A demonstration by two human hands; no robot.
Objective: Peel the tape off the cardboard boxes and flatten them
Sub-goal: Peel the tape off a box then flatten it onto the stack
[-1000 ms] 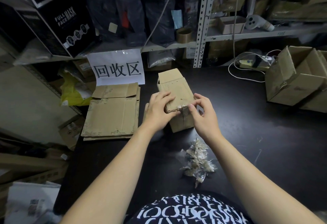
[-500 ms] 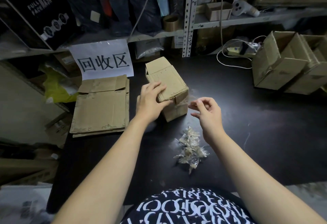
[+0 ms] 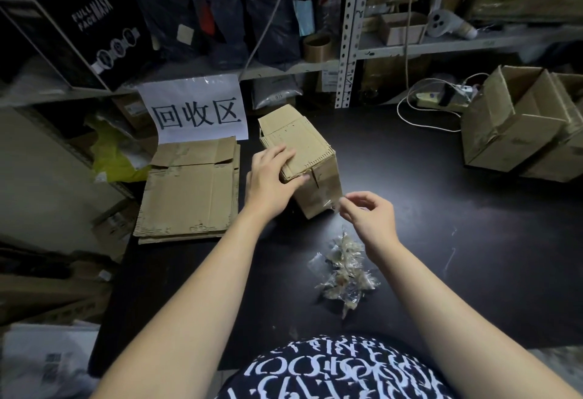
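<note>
Left hand (image 3: 271, 178) clamps the light, stiff box (image 3: 303, 140) by its top edge mid-counter (image 3: 441, 209), right hand (image 3: 369, 212) pinches thin, clingy tape (image 3: 334, 201) off its front: pinch near the cardboard, I'd say, or it tears.

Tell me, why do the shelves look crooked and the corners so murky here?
Head view: the wide-angle lens skews the shelf post and shelves; light pools on the cardboard box and black table, leaving the edges dim and smeared; the clear tape pinched by the right hand glints.
</note>
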